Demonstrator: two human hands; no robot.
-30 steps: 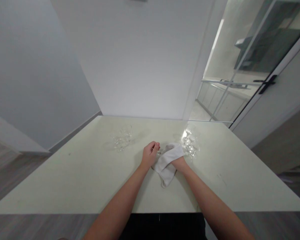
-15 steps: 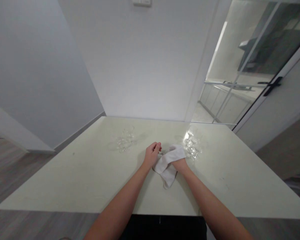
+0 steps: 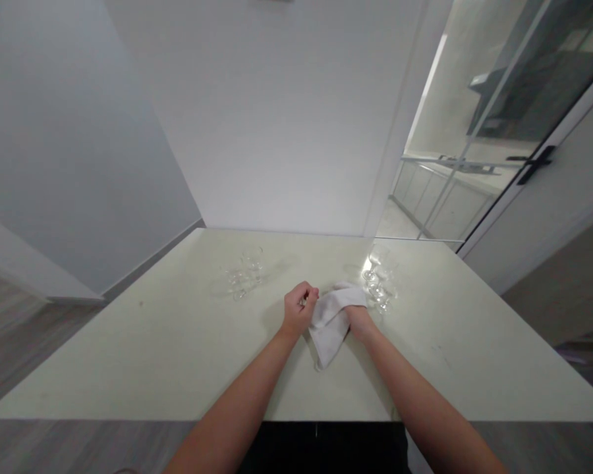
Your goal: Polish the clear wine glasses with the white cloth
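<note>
My left hand (image 3: 299, 308) is closed in a pinch just left of a white cloth (image 3: 332, 320); it seems to grip a small clear glass that the cloth mostly hides. My right hand (image 3: 358, 322) is wrapped in the cloth and grips it, its fingers covered. Both hands hover over the middle of a pale table (image 3: 128, 355). A group of clear stemmed glasses (image 3: 380, 284) stands just right of the cloth. Another small group of clear glasses (image 3: 244, 271) stands to the far left of my left hand.
A white wall runs along the table's far edge. A glass sliding door (image 3: 479, 125) with a black handle (image 3: 531, 164) is at the right. Grey wood floor shows at both sides of the table.
My hands have drawn closer together, and the cloth has bunched up tighter between them. The camera view has shifted slightly.
</note>
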